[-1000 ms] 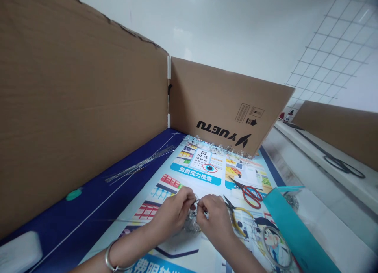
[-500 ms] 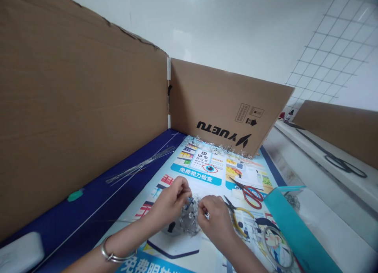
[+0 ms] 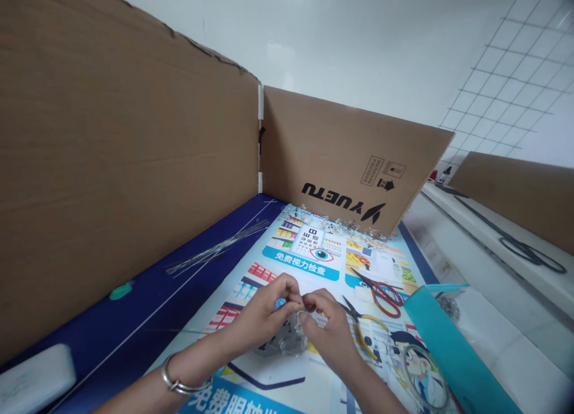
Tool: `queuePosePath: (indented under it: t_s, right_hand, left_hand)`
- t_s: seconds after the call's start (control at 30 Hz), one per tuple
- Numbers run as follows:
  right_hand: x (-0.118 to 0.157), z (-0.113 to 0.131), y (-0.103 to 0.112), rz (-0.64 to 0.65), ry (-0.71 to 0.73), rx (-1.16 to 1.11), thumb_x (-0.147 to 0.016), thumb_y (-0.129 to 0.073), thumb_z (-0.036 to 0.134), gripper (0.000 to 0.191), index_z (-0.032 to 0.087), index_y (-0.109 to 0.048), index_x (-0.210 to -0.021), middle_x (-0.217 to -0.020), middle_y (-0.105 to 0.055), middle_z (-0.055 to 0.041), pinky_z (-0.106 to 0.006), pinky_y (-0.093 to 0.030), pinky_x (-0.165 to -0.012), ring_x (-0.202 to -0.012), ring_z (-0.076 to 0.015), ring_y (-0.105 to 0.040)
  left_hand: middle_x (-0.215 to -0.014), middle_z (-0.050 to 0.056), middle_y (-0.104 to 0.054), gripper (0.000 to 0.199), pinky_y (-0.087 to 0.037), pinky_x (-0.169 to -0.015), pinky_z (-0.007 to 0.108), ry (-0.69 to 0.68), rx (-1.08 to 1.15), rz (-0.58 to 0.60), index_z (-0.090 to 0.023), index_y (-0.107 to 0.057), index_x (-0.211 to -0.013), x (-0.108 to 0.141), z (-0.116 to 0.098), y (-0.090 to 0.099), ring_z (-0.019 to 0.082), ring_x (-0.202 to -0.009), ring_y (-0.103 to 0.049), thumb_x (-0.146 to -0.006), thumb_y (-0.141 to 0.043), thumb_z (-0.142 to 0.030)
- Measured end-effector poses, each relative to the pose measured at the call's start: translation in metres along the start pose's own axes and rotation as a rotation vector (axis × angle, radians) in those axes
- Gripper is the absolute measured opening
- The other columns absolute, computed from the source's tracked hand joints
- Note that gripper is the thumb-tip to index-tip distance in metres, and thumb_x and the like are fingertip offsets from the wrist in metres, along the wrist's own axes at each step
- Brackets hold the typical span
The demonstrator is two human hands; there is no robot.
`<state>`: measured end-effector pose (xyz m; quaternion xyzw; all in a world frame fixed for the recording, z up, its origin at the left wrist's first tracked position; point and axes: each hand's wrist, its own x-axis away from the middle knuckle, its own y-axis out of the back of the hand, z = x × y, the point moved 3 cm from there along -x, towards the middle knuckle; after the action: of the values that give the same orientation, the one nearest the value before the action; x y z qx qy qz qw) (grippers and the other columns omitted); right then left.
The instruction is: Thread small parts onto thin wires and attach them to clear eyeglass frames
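My left hand (image 3: 275,309) and my right hand (image 3: 329,324) meet with fingertips pinched together, almost touching. Just below them is a clear, shiny bundle that looks like beaded wire (image 3: 293,337), partly covered by the fingers. Both pinches are closed at its upper edge; the exact strand between the fingertips is too small to make out. To the right of my right hand lie yellow-handled pliers (image 3: 368,339), and beyond them red-handled scissors (image 3: 386,297). A silver bangle circles my left wrist.
A printed poster (image 3: 309,270) covers the work surface. Cardboard panels (image 3: 341,145) stand left and behind, with small clear pieces along the back one's foot. Thin wires (image 3: 219,247) lie left. A wire coil (image 3: 424,378) and turquoise box (image 3: 452,348) are right; a white case (image 3: 38,378) sits front left.
My hands were apart on either side of the bundle; now their fingertips have come together above it. The view has shifted slightly.
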<state>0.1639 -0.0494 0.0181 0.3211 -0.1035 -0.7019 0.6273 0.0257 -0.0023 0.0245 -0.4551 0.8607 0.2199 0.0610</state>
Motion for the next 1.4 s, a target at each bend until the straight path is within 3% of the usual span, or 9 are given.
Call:
queuePosePath:
  t_s: [0.23,0.53,0.93,1.17,1.4]
  right_hand:
    - [-0.002,-0.009,-0.003,0.102,-0.155,-0.401,-0.071,-0.062,0.025,0.007,0.02,-0.064,-0.075,-0.095,-0.057,-0.0037,-0.031,-0.039,-0.081,-0.094,-0.0198,-0.051]
    - [0.005,-0.019,-0.018,0.177,-0.349,-0.748,-0.066,-0.06,0.017,0.009,0.017,-0.06,-0.075,-0.074,-0.056,0.0007,-0.026,-0.037,-0.068,-0.071,-0.0137,-0.048]
    - [0.002,-0.005,-0.022,0.188,-0.399,-0.751,-0.053,-0.053,0.011,0.01,0.018,-0.051,-0.06,-0.065,-0.051,0.0017,-0.023,-0.034,-0.059,-0.065,-0.0132,-0.044]
    - [0.004,-0.009,-0.022,0.215,-0.359,-0.735,-0.055,-0.053,0.008,0.011,0.018,-0.054,-0.061,-0.066,-0.051,0.002,-0.023,-0.034,-0.061,-0.066,-0.0129,-0.045]
    - [0.005,-0.011,-0.02,0.217,-0.347,-0.697,-0.057,-0.053,0.008,0.015,0.017,-0.059,-0.066,-0.071,-0.056,0.0007,-0.025,-0.038,-0.066,-0.072,-0.0149,-0.049]
  left_hand:
    - [-0.082,-0.001,-0.058,0.009,-0.042,-0.074,0.026,0.018,0.034,-0.017,-0.019,-0.047,-0.088,-0.002,-0.001,0.001,0.014,-0.08,-0.055,-0.08,-0.051,-0.019]
    - [-0.079,-0.001,-0.054,0.003,-0.043,-0.071,0.026,0.03,0.109,-0.047,-0.017,-0.047,-0.08,0.002,0.0,-0.001,0.013,-0.076,-0.053,-0.079,-0.05,-0.017]
    - [-0.078,0.002,-0.058,0.012,-0.043,-0.069,0.028,-0.038,0.189,-0.166,-0.017,-0.046,-0.078,0.009,-0.016,0.013,0.013,-0.073,-0.055,-0.08,-0.055,-0.023]
    - [-0.076,0.0,-0.058,0.015,-0.046,-0.063,0.027,-0.061,0.328,-0.12,-0.018,-0.041,-0.078,0.01,-0.028,0.013,0.013,-0.068,-0.056,-0.082,-0.054,-0.022]
    - [-0.077,0.002,-0.059,0.013,-0.045,-0.066,0.028,-0.037,0.291,-0.11,-0.018,-0.043,-0.078,0.015,-0.029,0.013,0.013,-0.071,-0.056,-0.08,-0.055,-0.021]
